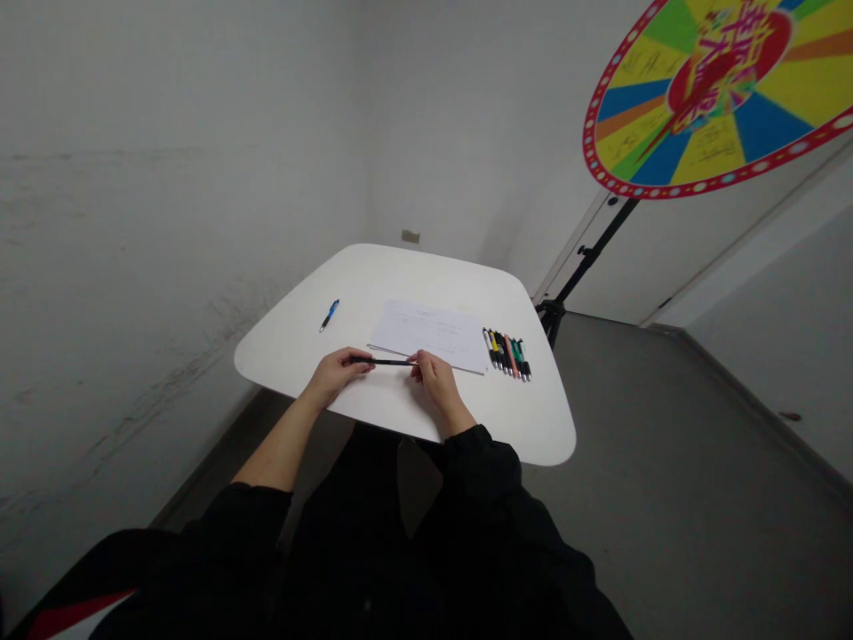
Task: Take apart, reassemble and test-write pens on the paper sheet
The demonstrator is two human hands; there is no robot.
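Note:
Between my hands I hold a slim black pen (392,362) level, just over the near edge of some white paper sheets (426,329). My left hand (335,373) is closed, its fingers pinching the pen's left end. At the other end, the thumb and fingers of my right hand (436,382) pinch the pen's tip. Fine detail of the pen is too small to make out. Faint lines of writing show on the top sheet. A blue pen with a black grip (329,316) lies by itself, farther back and left of my left hand.
Several pens in mixed colours (507,354) lie side by side on the right of the white table (526,418). Walls stand close behind and to the left. A colourful prize wheel (706,147) on a black stand (586,262) rises beyond the table's right side.

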